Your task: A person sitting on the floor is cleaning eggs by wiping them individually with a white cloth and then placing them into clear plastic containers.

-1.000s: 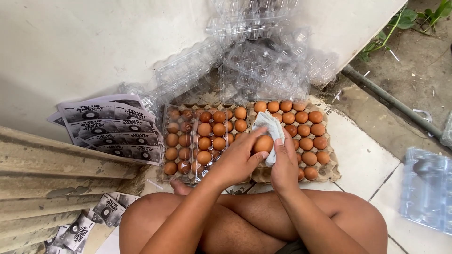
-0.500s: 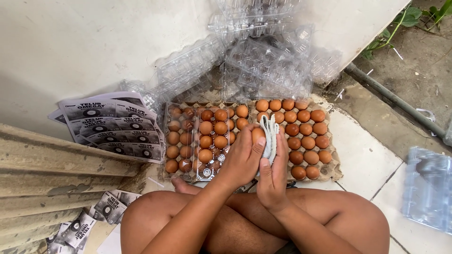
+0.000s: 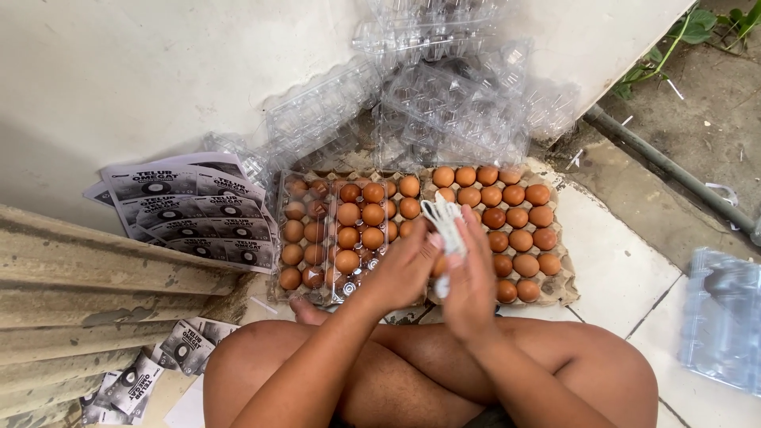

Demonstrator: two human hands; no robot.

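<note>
At frame centre the left hand [image 3: 404, 265] and right hand [image 3: 469, 279] press a white cloth [image 3: 445, 223] between flat palms, closer together than a second ago, when an egg showed. Beneath lies the brown egg tray [image 3: 555, 289]; clear cartons [image 3: 444, 103] sit above.

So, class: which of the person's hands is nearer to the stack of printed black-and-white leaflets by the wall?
Left. The left hand is over the eggs nearer the printed leaflets; the right hand lies farther away, beyond a white cloth.
</note>
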